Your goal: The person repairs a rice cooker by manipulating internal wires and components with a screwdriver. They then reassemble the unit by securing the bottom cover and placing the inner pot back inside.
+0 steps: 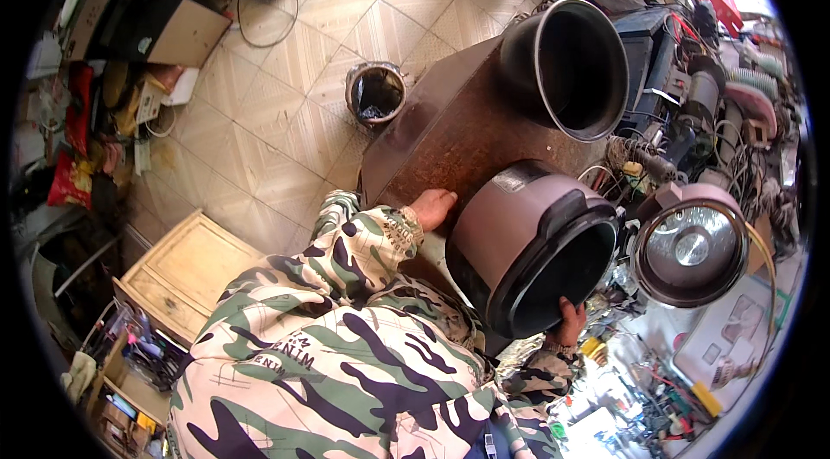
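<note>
An electric pressure cooker (506, 234) with a brownish-pink body and black rim lies tilted on a brown, rust-stained tabletop (484, 135), its dark mouth facing right. My right hand (569, 321) grips the lower rim, thumb over the edge and other fingers mostly hidden. Beside the cooker's body, my left hand (433, 207) rests on the tabletop with fingers stretched out and nothing visible in it. Beyond the cooker sits a dark round inner pot (581, 70) with a shiny rim, also tipped. The cooker's round lid (692, 245), silvery inside, is to the right.
Motors, wires and parts (705, 105) crowd the right side. Scattered tools (657, 390) lie at lower right. On the tiled floor (277, 96) stands a small bucket (377, 93) near the table's left edge. A wooden cabinet (186, 264) is at lower left.
</note>
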### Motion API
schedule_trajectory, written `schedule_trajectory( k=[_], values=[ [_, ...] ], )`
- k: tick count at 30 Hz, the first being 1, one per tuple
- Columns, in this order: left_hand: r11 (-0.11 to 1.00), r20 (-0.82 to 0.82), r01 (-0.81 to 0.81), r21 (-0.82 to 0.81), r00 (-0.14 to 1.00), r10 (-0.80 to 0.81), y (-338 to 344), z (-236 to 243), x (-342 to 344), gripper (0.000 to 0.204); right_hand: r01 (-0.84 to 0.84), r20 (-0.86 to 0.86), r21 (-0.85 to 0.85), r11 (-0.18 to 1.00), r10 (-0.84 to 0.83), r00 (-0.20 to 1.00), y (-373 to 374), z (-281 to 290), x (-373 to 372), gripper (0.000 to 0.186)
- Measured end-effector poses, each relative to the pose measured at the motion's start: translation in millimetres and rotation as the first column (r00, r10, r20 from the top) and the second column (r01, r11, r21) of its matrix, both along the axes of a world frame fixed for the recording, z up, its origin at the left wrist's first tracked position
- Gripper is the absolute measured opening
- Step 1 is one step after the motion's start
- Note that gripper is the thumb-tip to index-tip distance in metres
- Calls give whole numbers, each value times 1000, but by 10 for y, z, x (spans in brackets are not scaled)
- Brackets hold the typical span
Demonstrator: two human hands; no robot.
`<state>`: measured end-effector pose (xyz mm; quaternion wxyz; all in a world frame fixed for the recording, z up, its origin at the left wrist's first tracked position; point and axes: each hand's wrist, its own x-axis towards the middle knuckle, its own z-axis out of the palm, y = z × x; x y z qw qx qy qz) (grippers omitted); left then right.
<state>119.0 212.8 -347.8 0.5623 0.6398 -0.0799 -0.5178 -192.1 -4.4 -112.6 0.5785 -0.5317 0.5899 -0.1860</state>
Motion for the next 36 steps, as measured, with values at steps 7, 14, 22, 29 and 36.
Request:
schedule_trajectory(
  k=[7, 14, 22, 29, 36],
  values=[
    [971, -558, -237, -20, 809, 186, -152, 432, -259, 50, -17, -18, 72, 997, 18, 1000, -51, 165, -120, 54],
    [943, -875, -310, -124, 482, 43, -269, 660, -77, 57, -79, 67, 120, 990, 71, 995, 60, 196, -255, 56],
    [957, -152, 20, -290, 986, -67, -333, 371, -50, 38, 112, -87, 120, 986, -102, 991, 199, 177, -319, 53],
    [922, 944, 386, 9, 301, -135, -787, 515, 543, 40, 96, -52, 96, 991, -91, 995, 248, 195, -277, 51],
    [877, 938, 458, 144, 220, -269, -749, 357, 713, 20, 146, -12, 74, 987, -145, 989, 354, 82, -311, 50]
  ],
)
